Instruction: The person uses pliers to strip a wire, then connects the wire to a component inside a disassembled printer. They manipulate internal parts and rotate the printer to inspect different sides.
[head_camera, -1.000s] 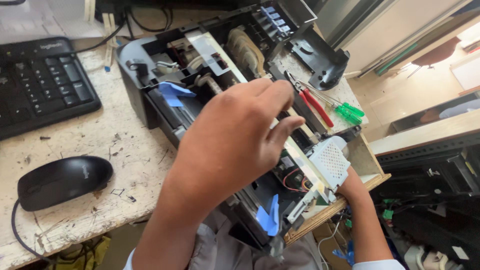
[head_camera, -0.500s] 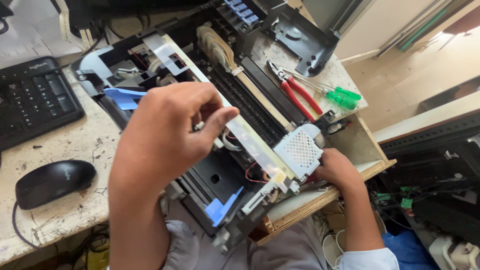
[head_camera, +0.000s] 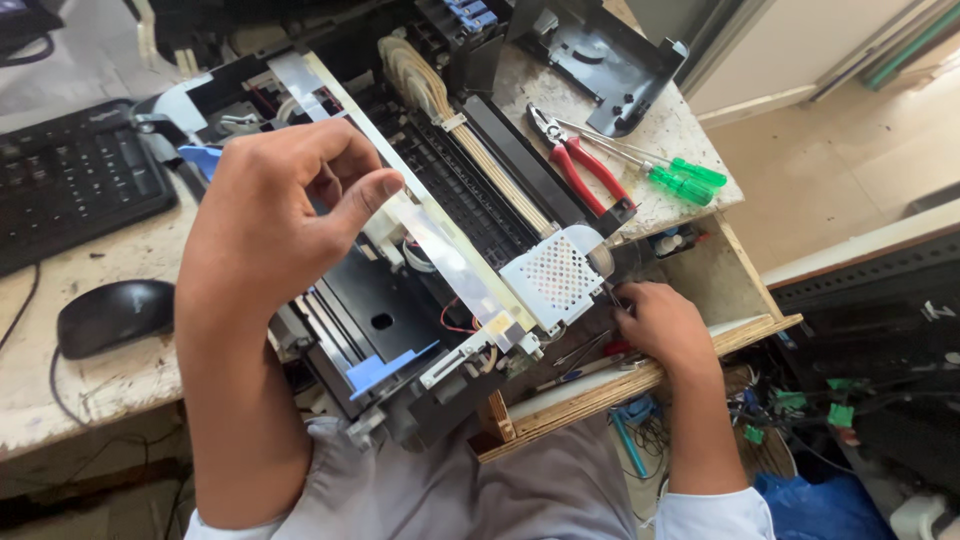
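1. Left hand (head_camera: 275, 215), raised in the centre-left of the frame, is seen from the back with the thumb and forefinger curled toward each other; whether anything is pinched between them cannot be told.
2. Just below that hand, an opened printer (head_camera: 440, 250) is spread diagonally from the upper left to the lower middle of the frame, its cover off, and a long silver metal strip (head_camera: 420, 215) is laid along its length.
3. Right hand (head_camera: 665, 325), at the lower right of centre, is set against the printer's lower right end, beside a perforated metal plate (head_camera: 553, 275); the fingers are curled, and what they hold, if anything, is hidden.
4. An open wooden drawer (head_camera: 640, 385) is seen under that hand, with small tools lying in it.
5. Red-handled pliers (head_camera: 575, 165) and a green-handled screwdriver (head_camera: 680, 180) are laid on the worn tabletop (head_camera: 110, 375) in the upper right of centre.
6. A black keyboard (head_camera: 70, 185) is placed at the upper left, and a black mouse (head_camera: 115, 315) at the left edge.
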